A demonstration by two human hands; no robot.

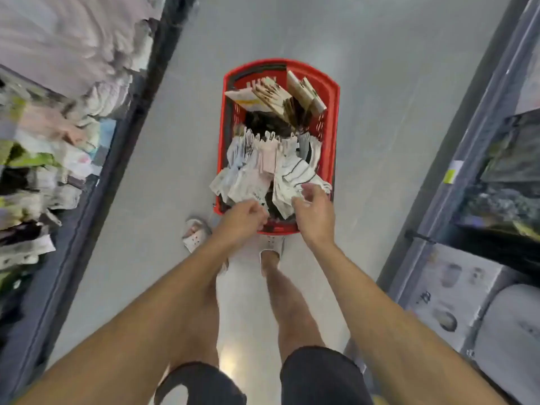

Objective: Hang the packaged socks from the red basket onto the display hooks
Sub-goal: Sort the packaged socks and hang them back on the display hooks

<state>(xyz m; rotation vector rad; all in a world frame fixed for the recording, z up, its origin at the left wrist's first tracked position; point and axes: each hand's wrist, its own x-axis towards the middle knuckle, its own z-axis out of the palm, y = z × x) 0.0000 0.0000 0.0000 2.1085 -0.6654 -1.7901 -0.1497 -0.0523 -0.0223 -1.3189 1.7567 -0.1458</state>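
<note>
grey aisle floor [181, 141]. red basket [333, 92] heaped with packaged socks [263, 168]; left hand [244, 216] curled at its near end, hold unclear, right hand [315, 214] half-open beside. tangled packs could drag neighbours out.

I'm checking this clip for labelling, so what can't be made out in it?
Head view only.
Left rack: motion-blurred, so no display hooks can be told apart.
Near end of the red basket: covered by the left hand and right hand.
Grips: curled fingers lie among the sock packs; unclear whether either holds one.
Pack print: too small.
</note>
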